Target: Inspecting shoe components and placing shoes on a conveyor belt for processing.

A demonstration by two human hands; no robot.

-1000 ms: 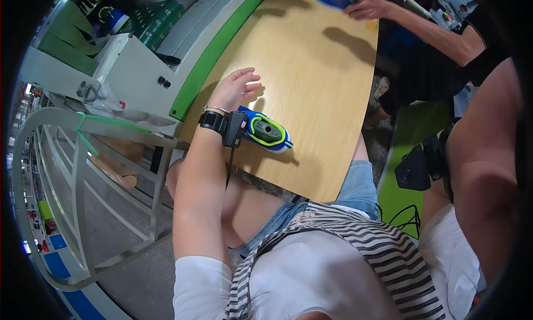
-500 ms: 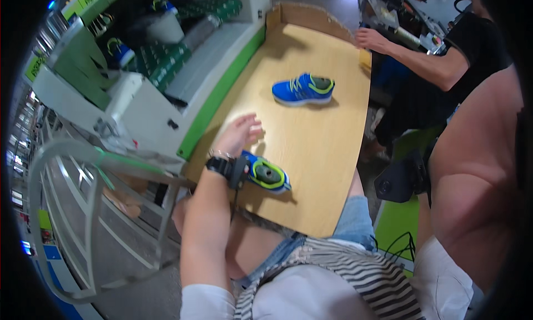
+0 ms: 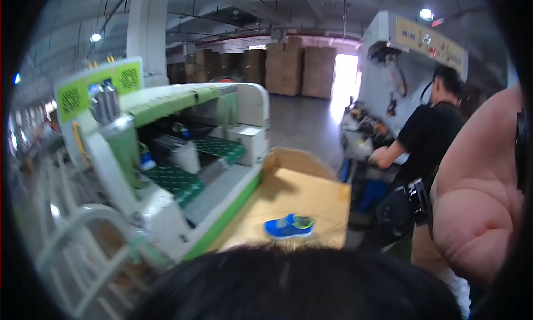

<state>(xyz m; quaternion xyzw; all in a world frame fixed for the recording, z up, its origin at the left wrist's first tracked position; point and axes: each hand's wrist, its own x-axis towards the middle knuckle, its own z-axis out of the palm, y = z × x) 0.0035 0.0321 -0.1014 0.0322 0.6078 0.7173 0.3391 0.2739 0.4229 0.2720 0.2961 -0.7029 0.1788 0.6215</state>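
Observation:
A blue sneaker with a white sole and yellow-green lining rests on the light wooden table. Dark hair covers the near side of the table and blocks the view there. Neither of my hands can be seen. What looks like my right arm is bent and very close at the right edge, its hand out of the picture. The second shoe seen earlier is hidden.
Left of the table stands a white and green machine with green belts and shoes inside. A white tubular rail is nearer left. To the right, a person in black works at a bench. Stacked cartons stand far back.
The view has swung upward, bringing the hall and ceiling into sight. My left hand, which was open above the nearer shoe, has left the picture. Hair now covers the lower part.

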